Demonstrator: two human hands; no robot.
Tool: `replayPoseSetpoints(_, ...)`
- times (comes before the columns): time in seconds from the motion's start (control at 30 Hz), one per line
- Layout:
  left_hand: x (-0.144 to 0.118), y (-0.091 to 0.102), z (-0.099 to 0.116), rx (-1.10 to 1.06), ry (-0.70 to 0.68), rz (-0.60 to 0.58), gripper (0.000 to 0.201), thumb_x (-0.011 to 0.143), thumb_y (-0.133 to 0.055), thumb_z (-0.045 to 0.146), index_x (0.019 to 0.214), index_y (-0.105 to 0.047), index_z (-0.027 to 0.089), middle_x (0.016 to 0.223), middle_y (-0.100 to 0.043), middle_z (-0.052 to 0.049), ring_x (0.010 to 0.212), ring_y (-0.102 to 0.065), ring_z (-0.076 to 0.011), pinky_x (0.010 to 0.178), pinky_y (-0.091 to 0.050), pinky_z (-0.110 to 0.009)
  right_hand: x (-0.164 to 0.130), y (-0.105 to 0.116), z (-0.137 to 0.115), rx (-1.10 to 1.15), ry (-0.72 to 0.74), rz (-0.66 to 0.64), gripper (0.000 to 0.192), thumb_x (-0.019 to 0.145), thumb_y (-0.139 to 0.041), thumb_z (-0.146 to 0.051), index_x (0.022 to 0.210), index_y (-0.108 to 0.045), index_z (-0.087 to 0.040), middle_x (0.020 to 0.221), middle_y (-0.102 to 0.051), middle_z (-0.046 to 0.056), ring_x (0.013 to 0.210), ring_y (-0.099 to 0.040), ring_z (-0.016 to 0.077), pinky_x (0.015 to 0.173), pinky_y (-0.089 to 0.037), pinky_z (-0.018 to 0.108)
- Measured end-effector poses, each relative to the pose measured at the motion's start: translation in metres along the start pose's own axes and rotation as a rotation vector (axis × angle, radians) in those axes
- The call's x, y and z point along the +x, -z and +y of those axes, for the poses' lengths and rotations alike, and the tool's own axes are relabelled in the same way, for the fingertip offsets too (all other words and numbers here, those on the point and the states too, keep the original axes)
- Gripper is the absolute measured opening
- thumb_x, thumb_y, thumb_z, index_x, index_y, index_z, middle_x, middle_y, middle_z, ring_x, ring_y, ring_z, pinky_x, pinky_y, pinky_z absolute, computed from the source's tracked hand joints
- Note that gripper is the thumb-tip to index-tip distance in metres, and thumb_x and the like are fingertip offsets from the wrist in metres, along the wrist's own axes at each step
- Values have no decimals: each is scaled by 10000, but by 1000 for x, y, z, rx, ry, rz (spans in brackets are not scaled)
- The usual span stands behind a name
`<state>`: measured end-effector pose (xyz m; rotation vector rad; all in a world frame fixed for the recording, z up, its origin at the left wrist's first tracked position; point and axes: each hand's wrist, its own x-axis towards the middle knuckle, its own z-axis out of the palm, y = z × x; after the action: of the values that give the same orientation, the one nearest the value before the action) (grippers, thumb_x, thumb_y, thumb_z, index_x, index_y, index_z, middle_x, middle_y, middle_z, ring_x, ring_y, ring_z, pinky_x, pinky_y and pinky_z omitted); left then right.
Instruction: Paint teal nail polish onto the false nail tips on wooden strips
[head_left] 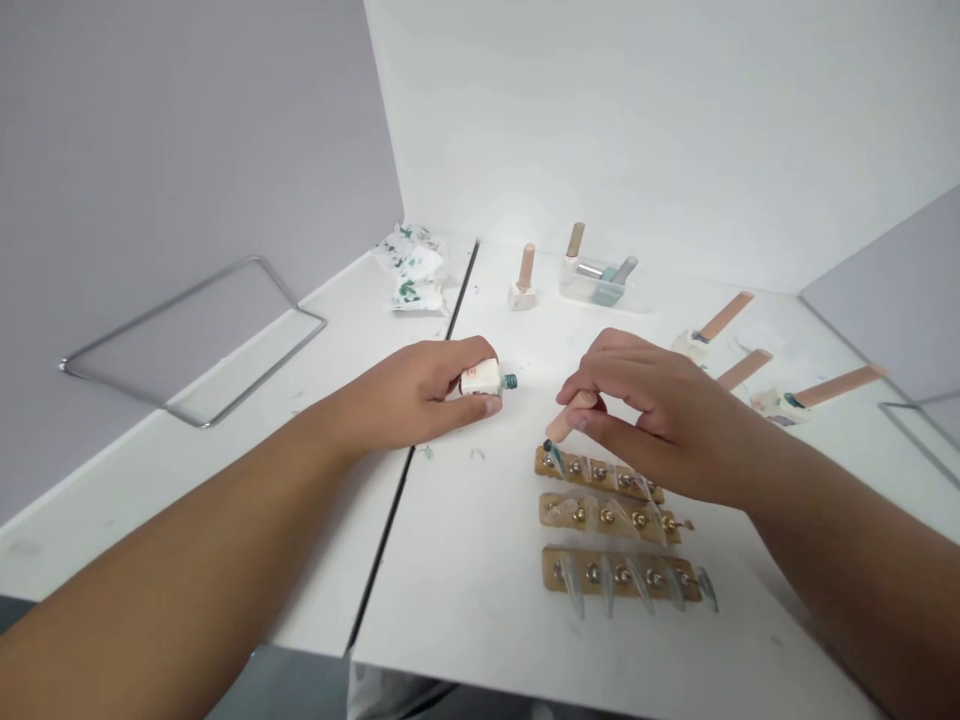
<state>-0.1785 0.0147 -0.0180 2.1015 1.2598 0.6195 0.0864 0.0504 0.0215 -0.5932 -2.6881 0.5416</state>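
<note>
My left hand grips a nail polish bottle with a white label, lying on its side, its uncapped green-stained neck pointing right. In my right hand is a nail polish brush by its peach cap. Its dark tip touches or hovers close over a false nail at the left end of the far nail stand. Two more wooden stands, the middle one and the near one, carry clear and pale grey false nails on round metal mounts. My fingers partly hide the brush cap.
Crumpled green-stained tissue lies at the back left. A peach-capped bottle stands near a clear tray holding several bottles. More peach-capped bottles lie at the right. A metal wire frame leans at the left wall.
</note>
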Motion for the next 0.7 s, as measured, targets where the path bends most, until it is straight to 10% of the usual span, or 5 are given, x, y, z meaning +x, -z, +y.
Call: replayPoseSetpoints(0.7,2,0,-5,27,52,7,252,915,-560,462,944,-565,212,689,-507,30,582,-446,-121,519,-295,-266,-5,4,-2,22,159,-23,84,929,-543,-150,863,-594,-160,700,-573,-14,759,-466,134,781,-411,317)
